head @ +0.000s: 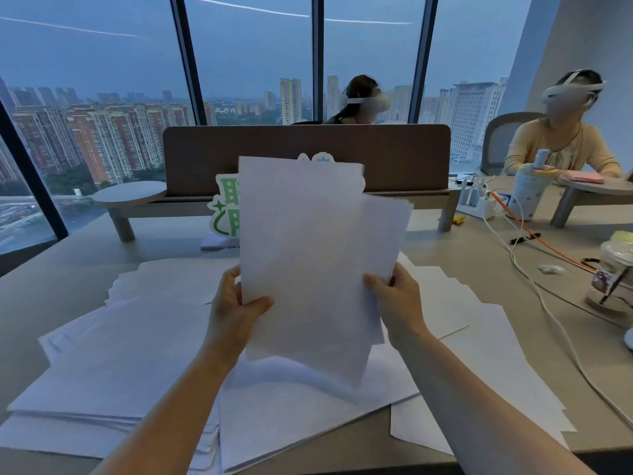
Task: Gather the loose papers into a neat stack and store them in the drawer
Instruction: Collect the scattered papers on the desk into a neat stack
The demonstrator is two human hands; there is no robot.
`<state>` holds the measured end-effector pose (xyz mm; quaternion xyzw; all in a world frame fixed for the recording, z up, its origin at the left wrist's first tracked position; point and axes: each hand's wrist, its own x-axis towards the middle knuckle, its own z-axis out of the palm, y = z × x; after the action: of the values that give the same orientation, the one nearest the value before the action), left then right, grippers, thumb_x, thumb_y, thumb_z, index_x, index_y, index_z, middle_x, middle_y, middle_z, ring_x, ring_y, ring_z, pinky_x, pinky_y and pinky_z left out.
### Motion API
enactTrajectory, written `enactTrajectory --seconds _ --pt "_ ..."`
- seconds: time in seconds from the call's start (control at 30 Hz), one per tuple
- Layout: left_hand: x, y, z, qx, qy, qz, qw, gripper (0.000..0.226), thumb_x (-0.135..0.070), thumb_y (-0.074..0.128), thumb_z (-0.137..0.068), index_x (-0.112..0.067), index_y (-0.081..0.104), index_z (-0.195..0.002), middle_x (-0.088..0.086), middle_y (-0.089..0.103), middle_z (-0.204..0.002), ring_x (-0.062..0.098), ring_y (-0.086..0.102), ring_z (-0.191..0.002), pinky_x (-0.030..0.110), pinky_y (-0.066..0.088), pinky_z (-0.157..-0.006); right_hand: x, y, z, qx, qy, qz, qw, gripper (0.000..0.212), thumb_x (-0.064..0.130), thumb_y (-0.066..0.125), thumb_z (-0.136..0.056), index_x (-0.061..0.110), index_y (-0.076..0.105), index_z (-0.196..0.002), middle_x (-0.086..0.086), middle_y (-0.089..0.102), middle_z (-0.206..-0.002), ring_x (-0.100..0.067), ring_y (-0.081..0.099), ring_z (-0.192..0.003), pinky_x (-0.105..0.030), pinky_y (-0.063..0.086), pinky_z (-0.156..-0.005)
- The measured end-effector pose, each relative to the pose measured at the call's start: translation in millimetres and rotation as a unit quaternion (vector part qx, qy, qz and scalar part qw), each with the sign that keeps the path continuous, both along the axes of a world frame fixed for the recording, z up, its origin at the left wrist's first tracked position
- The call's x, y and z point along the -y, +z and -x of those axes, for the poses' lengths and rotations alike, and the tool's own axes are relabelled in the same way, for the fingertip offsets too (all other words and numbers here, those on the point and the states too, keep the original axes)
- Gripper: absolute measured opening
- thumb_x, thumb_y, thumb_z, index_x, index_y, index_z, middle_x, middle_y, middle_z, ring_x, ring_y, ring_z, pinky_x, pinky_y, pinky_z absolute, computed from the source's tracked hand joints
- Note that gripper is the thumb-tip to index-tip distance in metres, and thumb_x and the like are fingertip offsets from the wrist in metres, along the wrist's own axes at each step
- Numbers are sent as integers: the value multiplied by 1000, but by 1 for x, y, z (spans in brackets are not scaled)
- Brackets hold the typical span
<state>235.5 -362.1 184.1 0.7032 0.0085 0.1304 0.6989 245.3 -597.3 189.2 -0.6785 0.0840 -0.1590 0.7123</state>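
Worktop [85, 258] strewn with loose papers [130, 341]; left hand [236, 310] and right hand [399, 299] grasp an upright sheaf [308, 255], fingers pinching its side edges.

Item one: white-edged cut-out sign with large green characters [226, 207], standing just below the brown desk divider panel [394, 156]. I can see only partial strokes, the rest hidden; I can read no text anywhere.
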Motion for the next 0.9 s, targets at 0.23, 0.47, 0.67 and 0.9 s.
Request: enactTrajectory --seconds 0.23,0.47,0.67,0.9 --pt "-19 2 8 -20 -35 52 998 36 -24 75 -63 -25 67 -99 -4 77 -90 10 71 -80 21 55 -63 -16 17 8 87 28 47 995 30 -2 48 -95 15 62 -116 2 67 -107 -16 62 -95 -30 54 -83" --pt "-28 -16 13 -74 -1 21 997 39 -8 79 -62 -21 67 -97 5 74 -98 25 69 -88 38 55 -78 -30 7 16 56 192 15 980 34 21 60 -91 19 59 -125 -3 71 -114 -22 69 -100 -36 58 -83" --pt "-59 -23 10 -79 94 55 991 21 -1 74 -76 -16 69 -89 13 71 -96 26 63 -82 35 50 -70 -10 0 -5 -37 86 237 967 31 29 55 -97 18 61 -125 -4 68 -117 -24 64 -102 -40 52 -90" --pt "-91 -34 23 -109 163 44 980 14 -3 68 -82 -9 65 -94 13 63 -82 26 54 -53 20 36 -34 -2 -22 -12 -110 198 500 836 55 28 69 -88 21 50 -139 1 45 -147 -19 43 -133 -29 35 -107"
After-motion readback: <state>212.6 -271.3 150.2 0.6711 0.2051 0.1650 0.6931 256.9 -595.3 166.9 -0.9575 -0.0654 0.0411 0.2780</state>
